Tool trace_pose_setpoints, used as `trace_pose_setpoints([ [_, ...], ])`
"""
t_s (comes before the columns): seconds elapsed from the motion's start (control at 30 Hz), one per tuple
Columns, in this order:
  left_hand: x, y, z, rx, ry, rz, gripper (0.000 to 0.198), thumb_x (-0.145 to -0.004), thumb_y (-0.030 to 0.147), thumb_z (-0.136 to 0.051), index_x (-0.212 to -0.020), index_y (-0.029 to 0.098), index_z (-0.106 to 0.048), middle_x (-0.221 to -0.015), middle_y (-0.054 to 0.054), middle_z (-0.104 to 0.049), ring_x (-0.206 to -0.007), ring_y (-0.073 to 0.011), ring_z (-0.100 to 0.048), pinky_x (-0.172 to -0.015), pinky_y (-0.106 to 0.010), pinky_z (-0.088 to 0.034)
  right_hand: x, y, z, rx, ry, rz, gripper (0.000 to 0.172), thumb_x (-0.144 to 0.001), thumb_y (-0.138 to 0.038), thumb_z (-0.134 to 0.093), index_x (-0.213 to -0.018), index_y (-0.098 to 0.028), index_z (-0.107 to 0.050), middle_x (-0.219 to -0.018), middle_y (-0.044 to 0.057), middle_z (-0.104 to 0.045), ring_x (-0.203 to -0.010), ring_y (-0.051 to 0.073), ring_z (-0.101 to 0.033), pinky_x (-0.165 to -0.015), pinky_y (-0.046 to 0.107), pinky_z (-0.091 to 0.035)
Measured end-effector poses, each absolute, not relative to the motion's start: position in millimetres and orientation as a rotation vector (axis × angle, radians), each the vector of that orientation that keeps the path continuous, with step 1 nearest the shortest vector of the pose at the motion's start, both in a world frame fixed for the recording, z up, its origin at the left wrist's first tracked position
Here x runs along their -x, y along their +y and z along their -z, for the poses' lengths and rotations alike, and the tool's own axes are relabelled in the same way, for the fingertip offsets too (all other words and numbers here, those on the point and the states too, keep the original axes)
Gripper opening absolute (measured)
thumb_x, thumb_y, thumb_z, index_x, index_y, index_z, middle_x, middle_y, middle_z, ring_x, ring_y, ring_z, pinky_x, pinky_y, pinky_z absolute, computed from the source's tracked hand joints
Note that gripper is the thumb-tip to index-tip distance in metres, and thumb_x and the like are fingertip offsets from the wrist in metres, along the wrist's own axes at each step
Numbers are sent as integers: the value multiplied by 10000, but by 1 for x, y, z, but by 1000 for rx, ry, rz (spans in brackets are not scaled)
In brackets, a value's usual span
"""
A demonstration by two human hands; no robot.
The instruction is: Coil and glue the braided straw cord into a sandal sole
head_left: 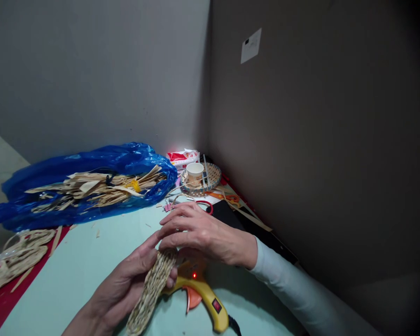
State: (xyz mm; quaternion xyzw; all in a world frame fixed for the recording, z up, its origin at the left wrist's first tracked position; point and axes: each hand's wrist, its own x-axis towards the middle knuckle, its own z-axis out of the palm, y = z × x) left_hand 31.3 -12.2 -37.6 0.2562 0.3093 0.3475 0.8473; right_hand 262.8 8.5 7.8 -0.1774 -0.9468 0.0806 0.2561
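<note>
Running down toward the lower edge is a long, narrow woven straw piece (150,294), made of braided rows with a rounded near end. My left hand (128,277) is closed around its upper part, thumb on one side and fingertips on the other. Over the far end bends my right hand (205,233), its fingers curled against the straw and its thumb hidden. Just beyond and under the straw piece lies a yellow hot glue gun (210,298) with an orange trigger, a glowing red light and a cord. My hands partly cover the gun.
A blue plastic bag (126,151) with dried straw (101,184) lies at the back left. More braided straw (21,266) sits on red material at left. A paper cup (195,172) stands in a woven basket (215,175) near orange-handled scissors (227,198). Walls close the back and right.
</note>
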Motion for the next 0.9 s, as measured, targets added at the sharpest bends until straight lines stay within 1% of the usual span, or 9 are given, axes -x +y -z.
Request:
trace_pose_setpoints([
  [0.1, -31, -12, 40, -544, 652, -728, 420, -870, 162, -797, -1279, 213, -713, -932, -73, -811, -736, -227, -786, -718, -342, -643, -263, 8, -8, 465, -2574, -234, 277, -1064, -241, -575, -1272, -90, -678, -1326, 126, -715, -1335, 221, -500, -1168, 421, -375],
  [0.17, -32, -13, 40, -541, 654, -720, 398, -824, 184, -852, -1205, 216, -739, -911, -69, -817, -735, -227, -789, -730, -340, -646, -264, 9, -7, 464, -2568, -241, 269, -1065, -236, -571, -1269, -94, -675, -1320, 130, -713, -1327, 222, -509, -1162, 424, -383],
  [0.27, -33, -13, 37, -529, 657, -710, 287, -764, 241, -915, -1010, 206, -770, -859, -62, -826, -734, -209, -794, -748, -309, -646, -266, 13, -5, 474, -2549, -245, 256, -1043, -252, -618, -1254, -114, -666, -1309, 135, -706, -1313, 225, -520, -1146, 433, -396],
  [0.33, -33, -13, 35, -527, 658, -679, 279, -777, 330, -907, -964, 177, -767, -851, -105, -834, -744, -217, -802, -774, -310, -643, -267, 15, -3, 476, -2536, -242, 293, -1015, -268, -669, -1265, -115, -654, -1320, 135, -699, -1315, 234, -513, -1144, 439, -395],
  [0.43, -30, -13, 32, -550, 644, -627, 410, -791, 421, -885, -1056, 136, -757, -935, -201, -837, -804, -251, -811, -842, -344, -632, -270, 17, -2, 486, -2515, -234, 298, -1011, -248, -676, -1274, -112, -646, -1324, 130, -699, -1321, 239, -505, -1151, 444, -381],
  [0.57, -24, -12, 32, -609, 624, -645, 407, -817, 286, -867, -1174, 141, -738, -965, -172, -838, -830, -262, -807, -833, -334, -628, -272, 18, -3, 501, -2493, -224, 277, -1018, -234, -667, -1268, -117, -634, -1327, 142, -693, -1349, 228, -504, -1158, 443, -370],
  [0.67, -22, -11, 36, -631, 638, -666, 428, -864, 182, -802, -1278, 154, -695, -941, -142, -832, -788, -236, -799, -786, -314, -636, -273, 18, -3, 513, -2484, -219, 272, -1023, -248, -661, -1260, -117, -633, -1341, 151, -684, -1357, 223, -502, -1156, 444, -377],
  [0.77, -23, -10, 37, -635, 643, -674, 487, -852, 187, -826, -1313, 161, -671, -909, -139, -824, -727, -200, -782, -746, -283, -636, -273, 18, -2, 515, -2482, -219, 284, -1023, -262, -660, -1265, -117, -634, -1335, 146, -693, -1347, 218, -505, -1152, 446, -384],
  [0.9, -24, -10, 38, -638, 646, -678, 521, -812, 173, -870, -1296, 171, -677, -894, -144, -826, -704, -184, -781, -740, -276, -639, -273, 19, 0, 492, -2466, -218, 321, -995, -258, -702, -1270, -105, -636, -1316, 138, -705, -1332, 216, -514, -1152, 437, -388],
])
